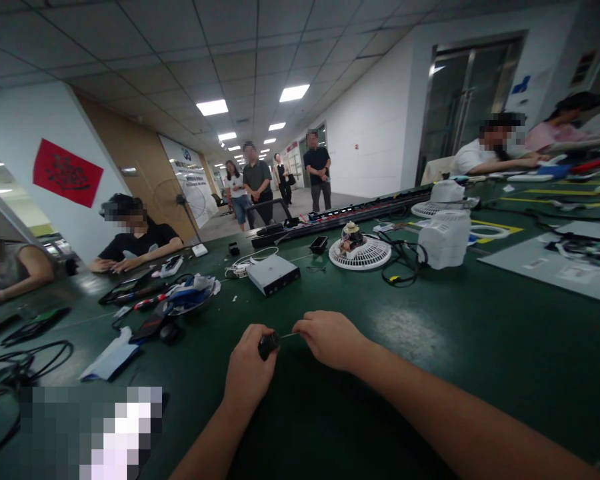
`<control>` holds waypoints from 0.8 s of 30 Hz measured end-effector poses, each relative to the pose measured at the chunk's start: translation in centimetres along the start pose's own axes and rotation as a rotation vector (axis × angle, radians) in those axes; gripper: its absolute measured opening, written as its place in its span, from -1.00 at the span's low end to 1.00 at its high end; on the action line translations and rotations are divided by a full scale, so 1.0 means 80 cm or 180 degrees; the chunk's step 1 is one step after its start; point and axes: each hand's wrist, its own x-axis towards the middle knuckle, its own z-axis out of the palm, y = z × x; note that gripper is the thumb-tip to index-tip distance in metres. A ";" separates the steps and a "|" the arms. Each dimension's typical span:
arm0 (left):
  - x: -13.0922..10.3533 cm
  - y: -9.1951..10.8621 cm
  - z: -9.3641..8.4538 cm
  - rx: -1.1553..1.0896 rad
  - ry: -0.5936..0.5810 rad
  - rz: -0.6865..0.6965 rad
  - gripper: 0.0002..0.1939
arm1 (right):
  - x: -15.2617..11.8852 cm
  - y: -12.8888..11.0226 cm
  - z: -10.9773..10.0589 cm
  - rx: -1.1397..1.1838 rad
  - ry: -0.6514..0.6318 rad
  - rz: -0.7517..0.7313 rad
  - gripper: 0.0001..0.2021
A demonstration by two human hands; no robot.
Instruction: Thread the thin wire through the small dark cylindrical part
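My left hand is closed around the dark handle of a screwdriver, held just above the green table. The thin metal shaft points right, and my right hand pinches its far end between the fingertips. Whether a small screw or bit sits in that pinch is hidden. Beyond both hands lies a silver optical disc drive, flat on the table. A white round fan grille with a motor rests farther back, to the right of the drive.
White plastic housings stand at the back right by a black cable. A grey board lies far right. Tools and a blue cloth lie left, near a pale cloth. Other people sit across the table and stand behind it.
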 end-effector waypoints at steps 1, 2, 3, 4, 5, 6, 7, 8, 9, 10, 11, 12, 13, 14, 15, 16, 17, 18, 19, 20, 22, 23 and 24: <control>0.000 0.000 0.000 0.0003 -0.0023 0.0005 -0.80 | 0.000 0.000 0.000 0.0028 -0.0044 0.0043 -0.71; 0.000 0.000 0.000 0.0001 -0.0045 0.0027 -0.79 | -0.001 0.001 -0.001 0.0066 -0.0078 0.0087 -0.71; 0.000 -0.001 0.000 0.0000 -0.0066 0.0060 -0.78 | -0.001 0.002 -0.001 0.0110 -0.0094 0.0129 -0.70; 0.000 -0.001 0.000 0.0002 -0.0087 0.0094 -0.77 | -0.001 0.003 -0.001 0.0158 -0.0096 0.0164 -0.69; 0.000 -0.001 0.000 0.0008 -0.0111 0.0123 -0.75 | -0.001 0.004 -0.002 0.0204 -0.0089 0.0183 -0.68; 0.000 -0.001 0.000 0.0021 -0.0131 0.0139 -0.74 | -0.001 0.005 -0.002 0.0243 -0.0081 0.0182 -0.68; -0.001 -0.001 0.000 0.0036 -0.0154 0.0144 -0.72 | -0.001 0.007 -0.002 0.0270 -0.0088 0.0157 -0.67; -0.001 -0.001 0.000 0.0050 -0.0171 0.0138 -0.70 | -0.001 0.008 -0.001 0.0276 -0.0118 0.0122 -0.67; -0.001 -0.001 0.001 0.0063 -0.0184 0.0127 -0.68 | -0.002 0.009 -0.001 0.0257 -0.0162 0.0096 -0.67; -0.001 -0.002 0.001 0.0078 -0.0197 0.0115 -0.67 | -0.002 0.009 -0.001 0.0219 -0.0213 0.0083 -0.67; -0.001 -0.002 0.001 0.0092 -0.0212 0.0110 -0.66 | -0.002 0.010 0.000 0.0169 -0.0256 0.0090 -0.67; -0.001 -0.002 0.001 0.0108 -0.0234 0.0114 -0.65 | -0.002 0.009 0.000 0.0115 -0.0278 0.0113 -0.67; -0.001 -0.002 0.002 0.0130 -0.0259 0.0125 -0.65 | -0.002 0.009 0.001 0.0065 -0.0279 0.0144 -0.68; -0.001 -0.001 0.002 0.0156 -0.0284 0.0137 -0.65 | -0.001 0.008 0.001 0.0022 -0.0255 0.0183 -0.68; -0.001 -0.001 0.002 0.0184 -0.0302 0.0147 -0.65 | -0.001 0.007 0.001 -0.0015 -0.0215 0.0244 -0.70; -0.001 0.000 0.002 0.0214 -0.0307 0.0147 -0.65 | 0.000 0.006 0.002 -0.0048 -0.0169 0.0342 -0.71; 0.000 0.000 0.002 0.0246 -0.0298 0.0131 -0.65 | 0.000 0.006 0.002 -0.0081 -0.0127 0.0489 -0.73; 0.000 0.000 0.002 0.0280 -0.0279 0.0101 -0.64 | 0.001 0.006 0.003 -0.0100 -0.0076 0.0673 -0.75; 0.000 0.000 0.002 0.0314 -0.0255 0.0062 -0.64 | 0.002 0.008 0.003 -0.0098 0.0014 0.0887 -0.77; 0.000 -0.001 0.002 0.0347 -0.0234 0.0016 -0.64 | 0.003 0.009 0.004 -0.0059 0.0151 0.1096 -0.79; 0.001 -0.003 0.001 0.0409 -0.0201 -0.0081 -0.64 | 0.006 0.014 0.005 0.0160 0.0477 0.1405 -0.81; 0.001 -0.004 0.001 0.0436 -0.0189 -0.0126 -0.64 | 0.009 0.016 0.007 0.0344 0.0606 0.1489 -0.79; 0.001 -0.005 0.002 0.0462 -0.0182 -0.0164 -0.64 | 0.011 0.017 0.008 0.0557 0.0669 0.1522 -0.77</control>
